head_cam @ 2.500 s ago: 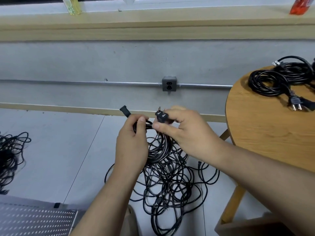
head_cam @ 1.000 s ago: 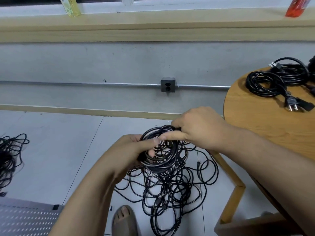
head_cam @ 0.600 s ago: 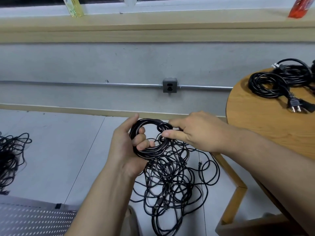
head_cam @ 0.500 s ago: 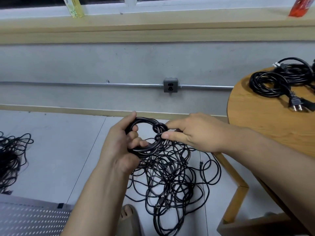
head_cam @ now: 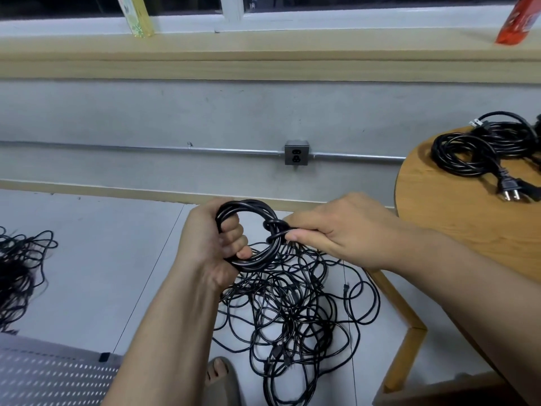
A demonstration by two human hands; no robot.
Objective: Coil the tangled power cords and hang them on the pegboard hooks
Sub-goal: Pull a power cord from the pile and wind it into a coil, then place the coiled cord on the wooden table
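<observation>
Both hands hold a coiled cord (head_cam: 248, 230) above the floor: the left hand (head_cam: 210, 241) curls through its loop, the right hand (head_cam: 336, 232) pinches its wrapped side. Below lies a tangled cord pile (head_cam: 292, 306). More coiled cords (head_cam: 480, 148) rest on the round table (head_cam: 456, 218); pegboard (head_cam: 44, 376) lies lower left.

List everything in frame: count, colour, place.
held coil: 1, black, between both hands
cord tangle: 1, black, floor, centre
second tangle: 1, black, floor, left edge
coiled cords: count unclear, black, on table
table: 1, wood, right
outlet: 1, grey, wall
pegboard: 1, pale grey, bottom left
bottle: 1, yellow, windowsill left
carton: 1, orange-red, windowsill right
foot: 1, sandalled, bottom centre
left hand: 1, grip round held coil
right hand: 1, grip pinching held coil's wrap
</observation>
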